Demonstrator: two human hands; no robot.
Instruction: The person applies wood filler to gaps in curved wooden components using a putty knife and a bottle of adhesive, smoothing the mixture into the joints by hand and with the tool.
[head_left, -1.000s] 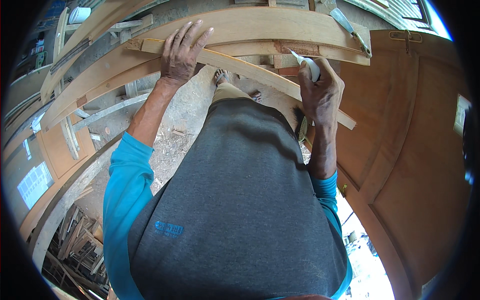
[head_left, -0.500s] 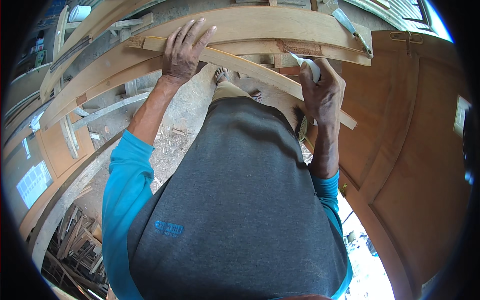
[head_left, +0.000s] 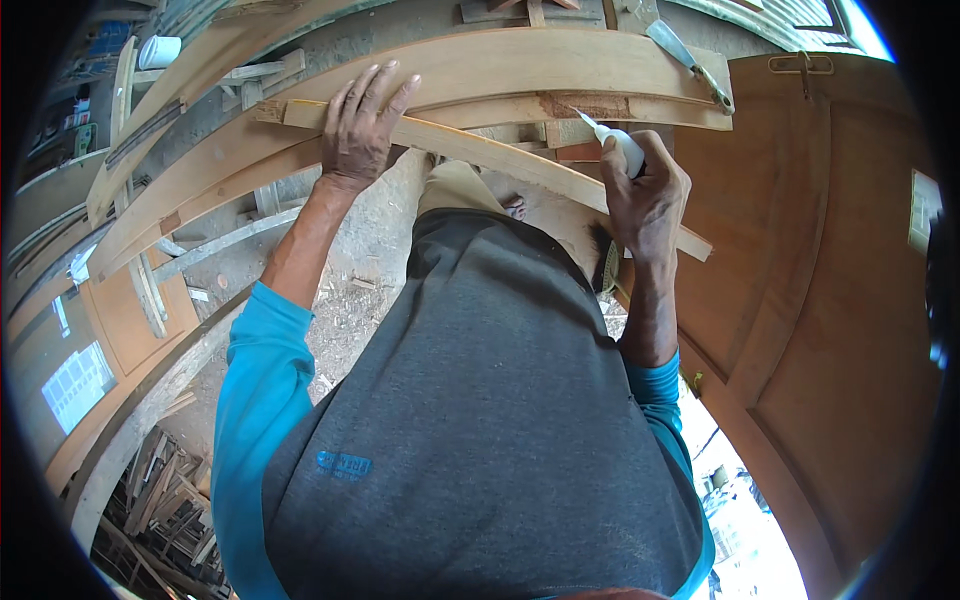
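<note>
A white squeeze bottle [head_left: 627, 152] is held in a person's right hand [head_left: 650, 195], fingers and thumb clamped around its body in a timber workspace. Its pointed nozzle [head_left: 588, 119] is aimed up and left from that grip, over a rough, reddish-brown recess [head_left: 585, 105] cut along the edge of a long, wide board [head_left: 540, 65]; whether the tip touches the wood cannot be told. Beneath the gripping hand a narrow wooden strip [head_left: 500, 155] is passed on a slant, its far end seen just right of the wrist. Well to the left of the bottle, the left hand [head_left: 358, 125] is laid across the strip's other end, its fingers stretched toward the wide board and slightly spread; its thumb is hidden, so whether the strip is pinched there cannot be told. Above and right of the grip, a scraper with a metal blade [head_left: 670, 43] is seen lying at the board's end. Farther right, a brown panelled door [head_left: 760, 230] is fitted with a metal latch [head_left: 800, 65]. Far below and left of the grip, wood offcuts [head_left: 165, 490] are heaped.
</note>
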